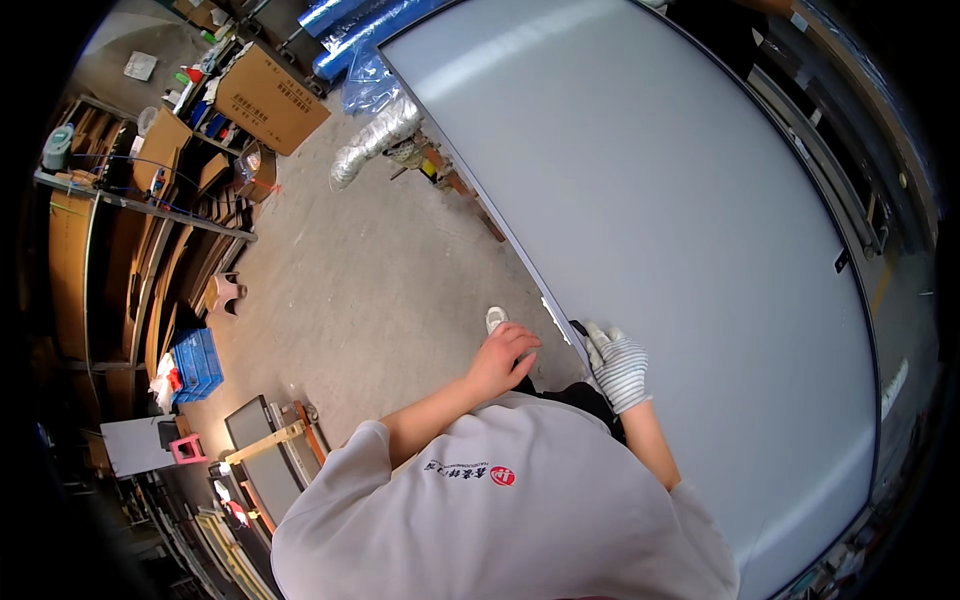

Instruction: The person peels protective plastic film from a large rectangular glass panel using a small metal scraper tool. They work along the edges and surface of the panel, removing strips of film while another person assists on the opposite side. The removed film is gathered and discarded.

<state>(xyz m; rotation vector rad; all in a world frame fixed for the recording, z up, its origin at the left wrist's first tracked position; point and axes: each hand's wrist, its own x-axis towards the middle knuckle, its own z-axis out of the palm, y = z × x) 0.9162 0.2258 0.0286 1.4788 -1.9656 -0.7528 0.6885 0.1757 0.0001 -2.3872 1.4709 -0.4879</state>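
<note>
Our left hand (503,356) open, right hand (618,368) gripping a dark object (578,327) beside the panel (660,220), we wear a red-logoed shirt (520,530); the far-left carton (285,118) bears dark lettering (262,92).

- Pale grey short-sleeved shirt (480,540), filling the view at six o'clock, its cloth plain and lightly creased.
- Round red emblem (502,477) with a white design, at six o'clock; a short row of dark lettering (458,470) runs from its nine o'clock side.
- Loose left sleeve (350,460) toward seven o'clock, its hem near the elbow; the right sleeve (695,520) lies between four and five.
- Left hand (498,360), toward five o'clock, bare, like both forearms.
- Right hand (620,365), at four o'clock, in a white knitted glove (625,382) with thin grey stripes, ending at the wrist.
- Black legwear (592,402) between four and five o'clock.
- Whitish shoe (495,318) near the dial's centre.
</note>
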